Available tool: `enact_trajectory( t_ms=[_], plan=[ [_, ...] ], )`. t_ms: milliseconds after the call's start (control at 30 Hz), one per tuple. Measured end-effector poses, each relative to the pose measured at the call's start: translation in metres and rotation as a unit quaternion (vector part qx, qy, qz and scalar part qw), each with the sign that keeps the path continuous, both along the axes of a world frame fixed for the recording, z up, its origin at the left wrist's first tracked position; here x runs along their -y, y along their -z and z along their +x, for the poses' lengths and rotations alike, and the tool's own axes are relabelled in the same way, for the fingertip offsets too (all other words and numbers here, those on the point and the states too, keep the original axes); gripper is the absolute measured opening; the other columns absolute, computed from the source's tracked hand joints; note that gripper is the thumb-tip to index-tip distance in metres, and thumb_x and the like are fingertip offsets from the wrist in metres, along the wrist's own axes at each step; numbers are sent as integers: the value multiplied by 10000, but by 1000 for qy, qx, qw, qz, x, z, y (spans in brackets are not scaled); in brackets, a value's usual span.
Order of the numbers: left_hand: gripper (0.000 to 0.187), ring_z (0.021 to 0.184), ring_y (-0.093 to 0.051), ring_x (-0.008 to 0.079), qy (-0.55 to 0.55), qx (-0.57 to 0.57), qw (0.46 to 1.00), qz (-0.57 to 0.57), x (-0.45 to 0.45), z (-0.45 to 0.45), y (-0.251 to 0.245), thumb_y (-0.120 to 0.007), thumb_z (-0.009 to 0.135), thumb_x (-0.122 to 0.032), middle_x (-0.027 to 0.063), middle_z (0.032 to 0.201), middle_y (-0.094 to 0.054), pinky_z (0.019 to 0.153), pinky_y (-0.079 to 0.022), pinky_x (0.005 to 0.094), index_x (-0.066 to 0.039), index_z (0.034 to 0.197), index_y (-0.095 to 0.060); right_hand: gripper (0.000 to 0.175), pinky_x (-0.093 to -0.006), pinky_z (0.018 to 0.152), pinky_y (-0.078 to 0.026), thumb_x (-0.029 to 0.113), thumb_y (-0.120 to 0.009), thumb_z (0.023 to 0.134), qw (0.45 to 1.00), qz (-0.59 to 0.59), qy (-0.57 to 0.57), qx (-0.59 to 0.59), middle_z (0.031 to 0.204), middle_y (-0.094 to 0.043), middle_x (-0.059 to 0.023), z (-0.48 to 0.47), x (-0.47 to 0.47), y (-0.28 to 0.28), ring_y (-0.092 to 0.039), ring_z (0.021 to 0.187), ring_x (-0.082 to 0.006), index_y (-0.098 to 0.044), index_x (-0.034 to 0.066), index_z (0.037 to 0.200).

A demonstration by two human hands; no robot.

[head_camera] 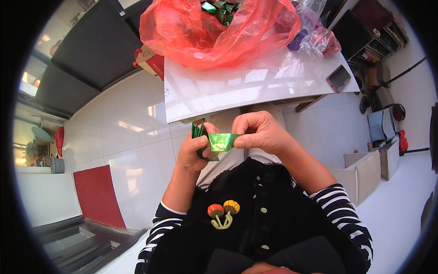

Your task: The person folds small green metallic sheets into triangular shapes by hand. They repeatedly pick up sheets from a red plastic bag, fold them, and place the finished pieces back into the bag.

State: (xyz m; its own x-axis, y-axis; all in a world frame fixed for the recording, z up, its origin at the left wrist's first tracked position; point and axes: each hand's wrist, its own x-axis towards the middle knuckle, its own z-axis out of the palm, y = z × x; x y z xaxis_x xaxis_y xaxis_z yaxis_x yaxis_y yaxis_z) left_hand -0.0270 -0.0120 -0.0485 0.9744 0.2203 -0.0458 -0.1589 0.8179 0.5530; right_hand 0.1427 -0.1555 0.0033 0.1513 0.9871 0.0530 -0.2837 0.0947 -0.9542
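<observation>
Above my lap, my left hand [196,149] grips a stack of dark green foil paper sheets [197,132], their edges fanned upward. Between both hands is one shiny green folded foil paper piece [220,142], shaped like a trapezoid. The left thumb presses its left end. My right hand [258,133] pinches its right end between thumb and fingers. On the table ahead, a red translucent plastic bag [219,48] lies open, with several green foil pieces [224,12] visible inside.
A white table [239,85] stands before me, its near edge just beyond my hands. A smartphone [338,78] lies at its right corner, near clear plastic bags [318,41]. A red and beige paper bag [152,63] is by its left side. A red mat [99,197] lies on the floor.
</observation>
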Motion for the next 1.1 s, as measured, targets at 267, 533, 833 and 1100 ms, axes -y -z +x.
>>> enact_trajectory(
  t_ms=[267, 533, 833, 1100],
  plan=[
    [213, 688, -496, 151, -94, -31, 983, -154, -1, 8, -1, -614, 817, -109, 57, 899, -555, 647, -425, 289, -65, 1024, -582, 196, -197, 640, -462, 167, -750, 813, 828, 141, 418, 345, 821, -663, -1, 91, -100, -105, -567, 732, -37, -673, 23, 922],
    [213, 950, -613, 251, -204, -78, 944, -247, -8, 11, -8, -593, 799, -57, 105, 998, -625, 913, -487, 390, -24, 1009, -593, 204, -220, 662, -466, 88, -796, 743, 928, 53, 182, 320, 799, -633, -8, 6, -49, -8, -565, 721, -63, -664, 32, 888],
    [175, 1028, -578, 295, -229, -101, 935, -250, 7, 20, -19, -578, 803, -31, 134, 1035, -594, 972, -456, 432, -13, 977, -564, 160, -245, 612, -486, 71, -751, 733, 939, -22, 182, 291, 752, -613, -24, -25, -30, 6, -580, 637, -96, -667, 50, 867],
    [131, 635, -519, 135, -181, -110, 966, -149, -2, 10, -20, -621, 833, -136, 60, 867, -589, 566, -432, 264, -64, 930, -570, 175, -274, 575, -476, 15, -721, 707, 846, 92, 296, 434, 730, -603, -27, -24, -28, 9, -594, 610, -156, -675, 72, 866]
  ],
)
